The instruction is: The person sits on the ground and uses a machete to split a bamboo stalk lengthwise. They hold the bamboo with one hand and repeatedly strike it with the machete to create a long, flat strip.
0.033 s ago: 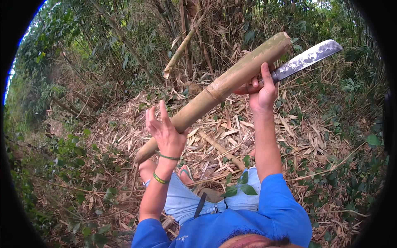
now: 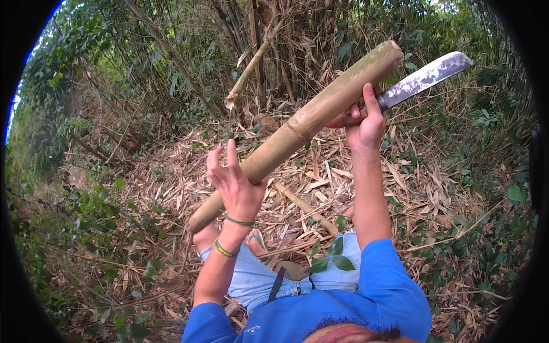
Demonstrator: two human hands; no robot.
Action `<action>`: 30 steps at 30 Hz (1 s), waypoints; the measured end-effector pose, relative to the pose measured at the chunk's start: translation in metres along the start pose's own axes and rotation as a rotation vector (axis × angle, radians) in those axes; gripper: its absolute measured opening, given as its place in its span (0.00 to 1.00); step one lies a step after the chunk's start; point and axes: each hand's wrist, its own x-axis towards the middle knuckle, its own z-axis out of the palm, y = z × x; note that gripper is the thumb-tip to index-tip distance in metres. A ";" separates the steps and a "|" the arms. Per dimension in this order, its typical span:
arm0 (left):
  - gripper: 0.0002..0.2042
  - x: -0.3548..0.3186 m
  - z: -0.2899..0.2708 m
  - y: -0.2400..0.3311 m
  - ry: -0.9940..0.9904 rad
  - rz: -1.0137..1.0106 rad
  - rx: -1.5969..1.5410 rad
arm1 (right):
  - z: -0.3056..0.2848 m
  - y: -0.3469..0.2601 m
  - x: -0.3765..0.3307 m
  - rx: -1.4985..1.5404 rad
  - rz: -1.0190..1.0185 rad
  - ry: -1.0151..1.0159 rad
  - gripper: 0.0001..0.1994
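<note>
- The left hand (image 2: pixel 237 186), at centre-left of the frame, is wrapped loosely around a thick bamboo section (image 2: pixel 297 128), palm on the culm and fingers partly spread upward.
- The right hand (image 2: pixel 363 123), at upper right of centre, is closed around the handle of a machete (image 2: pixel 426 77). It also seems to press against the bamboo's underside there, though the contact is partly hidden.
- The bamboo runs diagonally from lower left of centre to the upper right. Its lower end sits near the person's knee (image 2: pixel 206 237) and its cut end is raised at the top.
- By my reading, the step in hand is steadying the pole before working it with the blade. A next move would call for a firmer left grip and fingers kept well off the blade's line.
- The bamboo is a smooth, round, tan-green tube with a ringed node at mid-length.
- The blade is broad, flat, dull grey metal, worn and blotched.
- The ground (image 2: pixel 434 183) is littered with dry, papery, straw-coloured leaves and splinters.
</note>
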 end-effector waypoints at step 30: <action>0.23 0.018 0.131 0.023 -0.947 -1.452 -2.005 | -0.046 0.032 -0.087 -0.600 0.523 -0.570 0.18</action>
